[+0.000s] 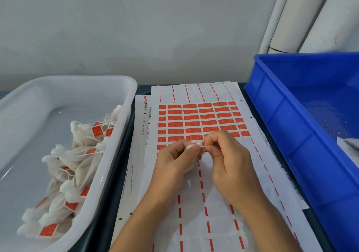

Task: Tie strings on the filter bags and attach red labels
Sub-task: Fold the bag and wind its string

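My left hand [175, 160] grips a small white filter bag [191, 161], most of it hidden inside the fist. My right hand [227, 154] pinches the bag's gathered top and string [201, 144] between thumb and forefinger. Both hands hover over a sheet of red labels [202, 119] lying in the middle of the table. The sheet's near rows are peeled, leaving only red dashes. Several finished bags with red labels [77, 164] lie piled in the white tub.
The white plastic tub [120, 127] stands at the left. A blue plastic crate [291, 127] stands at the right, with a bit of white material in its near corner. More label sheets lie stacked under the top one. White tubes lean against the wall at back right.
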The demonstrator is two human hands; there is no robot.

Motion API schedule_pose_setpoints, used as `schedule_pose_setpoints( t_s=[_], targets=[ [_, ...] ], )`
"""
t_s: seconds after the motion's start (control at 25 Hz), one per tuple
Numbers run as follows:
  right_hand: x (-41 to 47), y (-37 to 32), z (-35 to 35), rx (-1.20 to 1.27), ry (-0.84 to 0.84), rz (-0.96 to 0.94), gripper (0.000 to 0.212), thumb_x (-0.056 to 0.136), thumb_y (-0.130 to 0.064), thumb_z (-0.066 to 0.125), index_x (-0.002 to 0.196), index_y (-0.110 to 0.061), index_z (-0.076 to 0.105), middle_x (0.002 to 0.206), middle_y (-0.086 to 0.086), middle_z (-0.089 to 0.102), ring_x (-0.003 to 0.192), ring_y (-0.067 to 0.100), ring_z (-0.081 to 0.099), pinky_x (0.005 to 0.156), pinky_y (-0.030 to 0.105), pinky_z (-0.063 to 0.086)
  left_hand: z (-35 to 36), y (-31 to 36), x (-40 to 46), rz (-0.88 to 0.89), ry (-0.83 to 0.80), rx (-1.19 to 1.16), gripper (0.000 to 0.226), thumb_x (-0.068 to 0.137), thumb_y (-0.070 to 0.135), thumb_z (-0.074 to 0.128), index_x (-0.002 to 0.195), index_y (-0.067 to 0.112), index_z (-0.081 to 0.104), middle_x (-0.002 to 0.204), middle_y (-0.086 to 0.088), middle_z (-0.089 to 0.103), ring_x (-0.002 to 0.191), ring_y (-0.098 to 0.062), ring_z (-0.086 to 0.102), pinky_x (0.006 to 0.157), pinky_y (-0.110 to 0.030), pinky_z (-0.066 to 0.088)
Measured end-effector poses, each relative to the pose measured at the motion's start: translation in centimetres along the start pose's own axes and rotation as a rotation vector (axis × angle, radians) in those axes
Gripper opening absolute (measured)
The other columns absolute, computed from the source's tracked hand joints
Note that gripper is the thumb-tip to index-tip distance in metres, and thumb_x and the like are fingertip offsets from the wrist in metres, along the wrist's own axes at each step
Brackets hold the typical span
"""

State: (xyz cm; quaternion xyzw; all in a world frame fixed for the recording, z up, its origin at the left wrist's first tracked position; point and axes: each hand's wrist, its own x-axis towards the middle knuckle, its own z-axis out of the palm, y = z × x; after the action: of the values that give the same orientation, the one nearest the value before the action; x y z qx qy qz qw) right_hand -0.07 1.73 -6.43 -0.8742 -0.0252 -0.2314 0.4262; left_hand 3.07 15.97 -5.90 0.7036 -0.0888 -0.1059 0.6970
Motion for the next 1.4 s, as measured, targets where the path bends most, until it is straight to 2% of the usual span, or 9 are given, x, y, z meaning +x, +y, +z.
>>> schedule_pose_setpoints(
  t_s=[0.16,0.36,0.52,0.64,0.84,1.0,1.12,1.24,1.4],
  targets=[
    [-0.1,-0.4,-0.1,0.023,0.019,-0.001,0.007,0.099,-0.027,0.052,0.095,-0.031,0.055,0.089,-0.021,0.062,0.085,0.003,0.066,0.080,0.005,0.052,-0.5,-0.4,0.3,0.047,0.035,-0.023,0.010,0.092,0.032,0.070,0.087,0.023,0.070,0.087,-0.005,0.073,0.085,-0.027,0.071,0.078,-0.030,0.059],
    [0.0,-0.5,0.1,0.120,0.053,0.058,0.011,0.102,-0.020,0.058,0.094,-0.028,0.058,0.082,-0.017,0.066,0.087,0.007,0.068,0.073,0.014,0.058,-0.1,-0.2,0.3,0.133,0.000,0.037,0.015,0.100,0.028,0.060,0.103,0.025,0.075,0.101,0.002,0.076,0.099,-0.022,0.073,0.085,-0.031,0.061],
    [0.2,-0.7,-0.2,0.287,0.027,0.175,0.016,0.105,-0.019,0.055,0.096,-0.030,0.060,0.086,-0.017,0.072,0.087,0.005,0.073,0.074,0.010,0.055,0.0,0.1,0.2,0.166,-0.010,0.040,0.015,0.102,0.021,0.060,0.098,0.022,0.074,0.093,0.003,0.074,0.083,-0.013,0.068,0.075,-0.024,0.056],
    [0.2,-0.8,-0.4,0.388,0.013,0.263,0.016,0.106,-0.019,0.052,0.097,-0.028,0.061,0.085,-0.012,0.074,0.084,0.008,0.075,0.074,0.011,0.056,-0.1,0.5,0.1,0.152,-0.033,0.009,0.017,0.094,0.029,0.059,0.095,0.025,0.075,0.089,0.004,0.072,0.077,-0.008,0.063,0.073,-0.024,0.053],
    [0.5,-0.7,-0.7,0.527,-0.045,0.379,0.012,0.106,-0.018,0.054,0.100,-0.023,0.064,0.089,-0.008,0.075,0.088,0.009,0.075,0.071,0.014,0.057,-0.3,0.4,-0.1,0.197,-0.056,0.058,0.011,0.088,0.033,0.071,0.099,0.034,0.074,0.096,0.007,0.075,0.091,-0.012,0.070,0.077,-0.020,0.055],
    [0.6,-0.4,-1.0,0.539,-0.020,0.424,0.010,0.102,-0.020,0.061,0.097,-0.025,0.069,0.087,-0.008,0.075,0.088,0.009,0.075,0.070,0.015,0.058,-0.4,-0.1,0.1,0.219,-0.025,0.163,0.021,0.086,0.031,0.084,0.102,0.038,0.072,0.098,0.012,0.075,0.093,-0.013,0.071,0.075,-0.015,0.055],
    [0.8,0.0,-1.2,0.667,-0.028,0.477,0.014,0.101,-0.018,0.064,0.095,-0.027,0.073,0.090,0.001,0.075,0.084,0.018,0.075,0.075,0.026,0.061,-0.4,-0.4,0.4,0.197,0.023,0.217,0.016,0.089,0.038,0.078,0.104,0.038,0.071,0.099,0.018,0.074,0.098,-0.007,0.070,0.076,-0.011,0.053],
    [1.0,0.2,-1.6,0.922,-0.086,0.544,0.015,0.099,-0.018,0.065,0.104,-0.024,0.077,0.098,0.016,0.071,0.082,0.021,0.068,0.077,0.029,0.058,-0.3,-0.6,0.4,0.191,0.040,0.239,0.010,0.092,0.040,0.075,0.101,0.040,0.071,0.098,0.022,0.072,0.100,-0.002,0.068,0.076,-0.007,0.051],
    [0.9,0.5,-1.7,0.920,-0.219,0.541,0.023,0.099,-0.019,0.063,0.114,-0.025,0.078,0.102,0.005,0.074,0.090,0.019,0.070,0.079,0.030,0.057,-0.1,-0.6,0.4,0.183,0.063,0.228,0.005,0.095,0.036,0.069,0.092,0.035,0.072,0.090,0.017,0.073,0.095,-0.005,0.068,0.076,-0.006,0.049]
  ],
)
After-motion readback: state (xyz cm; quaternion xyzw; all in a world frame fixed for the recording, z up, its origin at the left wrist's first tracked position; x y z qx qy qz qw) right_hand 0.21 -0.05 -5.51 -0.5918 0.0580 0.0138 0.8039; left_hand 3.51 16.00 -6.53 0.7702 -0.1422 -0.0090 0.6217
